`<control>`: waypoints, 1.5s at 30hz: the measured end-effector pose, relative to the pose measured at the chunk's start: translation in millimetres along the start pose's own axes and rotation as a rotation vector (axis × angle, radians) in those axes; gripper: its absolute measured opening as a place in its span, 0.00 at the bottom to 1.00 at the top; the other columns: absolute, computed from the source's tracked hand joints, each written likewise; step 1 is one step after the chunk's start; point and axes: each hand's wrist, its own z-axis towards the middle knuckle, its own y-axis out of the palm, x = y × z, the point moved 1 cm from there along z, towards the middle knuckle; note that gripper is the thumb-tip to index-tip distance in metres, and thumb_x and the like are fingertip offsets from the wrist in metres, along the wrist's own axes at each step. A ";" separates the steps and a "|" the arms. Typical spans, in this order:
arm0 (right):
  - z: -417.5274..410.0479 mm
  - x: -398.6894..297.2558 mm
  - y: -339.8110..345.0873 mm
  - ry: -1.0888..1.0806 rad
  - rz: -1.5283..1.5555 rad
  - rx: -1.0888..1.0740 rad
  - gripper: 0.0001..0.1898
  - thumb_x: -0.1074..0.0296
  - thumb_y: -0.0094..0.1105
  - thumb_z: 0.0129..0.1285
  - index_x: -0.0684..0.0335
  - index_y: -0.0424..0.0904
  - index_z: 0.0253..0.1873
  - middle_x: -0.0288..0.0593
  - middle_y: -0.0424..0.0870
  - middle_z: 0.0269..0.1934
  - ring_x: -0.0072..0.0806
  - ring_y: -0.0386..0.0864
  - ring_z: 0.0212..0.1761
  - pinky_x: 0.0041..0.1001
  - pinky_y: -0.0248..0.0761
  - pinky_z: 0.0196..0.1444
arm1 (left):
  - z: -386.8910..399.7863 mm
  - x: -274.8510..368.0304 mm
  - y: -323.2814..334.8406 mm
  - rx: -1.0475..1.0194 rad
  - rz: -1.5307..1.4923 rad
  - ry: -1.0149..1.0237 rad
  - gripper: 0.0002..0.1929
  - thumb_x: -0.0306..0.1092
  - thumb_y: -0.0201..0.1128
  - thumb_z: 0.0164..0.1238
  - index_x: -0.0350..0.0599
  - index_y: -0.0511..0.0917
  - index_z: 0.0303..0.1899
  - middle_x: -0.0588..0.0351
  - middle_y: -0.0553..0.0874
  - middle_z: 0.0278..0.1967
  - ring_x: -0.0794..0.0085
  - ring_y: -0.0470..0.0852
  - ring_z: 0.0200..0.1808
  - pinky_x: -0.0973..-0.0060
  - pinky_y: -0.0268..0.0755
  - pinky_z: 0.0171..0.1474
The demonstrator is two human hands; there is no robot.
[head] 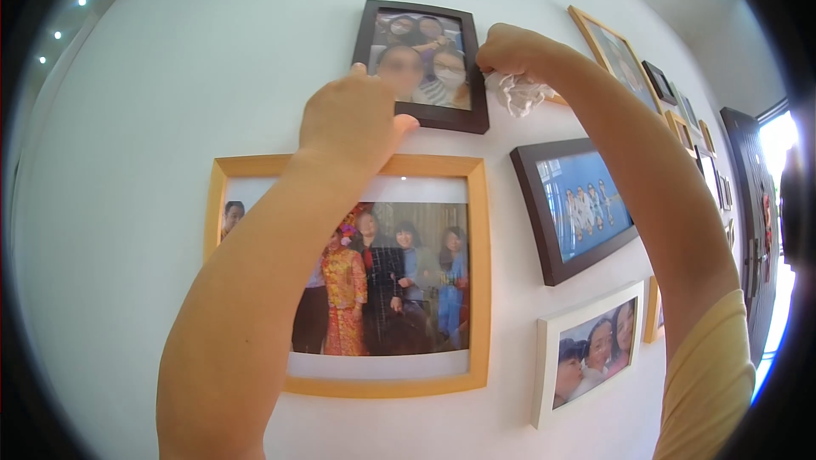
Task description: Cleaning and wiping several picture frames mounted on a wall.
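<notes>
High on the white wall hangs a dark brown picture frame [446,120] holding a group photo. My left hand [347,113] grips its lower left corner, with the thumb lying along the bottom edge; the other fingers are mostly hidden. At the frame's right edge is my right hand [516,49], closed around a crumpled white cloth [519,95] that hangs below the fist. Whether the cloth touches the frame, I cannot tell. Just underneath, a large light-wood picture frame [479,269] with a group photo is partly covered by my left forearm.
Right of the large frame hangs a tilted dark picture frame [551,256], partly behind my right arm. Below it is a white picture frame [545,371]. A light-wood frame [615,33] and several smaller ones continue along the wall [140,173] towards a dark door [752,224] standing ajar.
</notes>
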 end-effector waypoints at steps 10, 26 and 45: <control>-77.5 -35.0 3.9 0.036 0.276 0.003 0.11 0.68 0.59 0.48 0.71 0.73 0.22 0.46 0.70 0.21 0.34 0.65 0.22 0.39 0.59 0.25 | 0.8 1.9 -7.1 -0.052 0.030 -0.052 0.24 0.51 0.71 0.58 0.32 0.84 0.37 0.37 0.80 0.60 0.48 0.85 0.51 0.61 0.77 0.56; -98.0 -39.0 13.2 -0.462 0.043 0.411 0.14 0.73 0.71 0.52 0.58 0.84 0.46 0.37 0.78 0.54 0.37 0.75 0.59 0.32 0.70 0.61 | 5.9 -25.5 -12.8 -0.249 -0.218 -0.146 0.21 0.32 0.57 0.64 0.34 0.75 0.58 0.39 0.78 0.63 0.47 0.78 0.62 0.59 0.68 0.66; -76.2 -101.4 48.3 -0.590 -0.493 0.745 0.12 0.69 0.67 0.54 0.56 0.80 0.44 0.35 0.78 0.48 0.40 0.75 0.53 0.37 0.74 0.55 | 17.8 -87.5 22.6 0.032 -0.780 0.182 0.19 0.40 0.49 0.71 0.36 0.76 0.54 0.46 0.81 0.55 0.60 0.78 0.58 0.69 0.67 0.64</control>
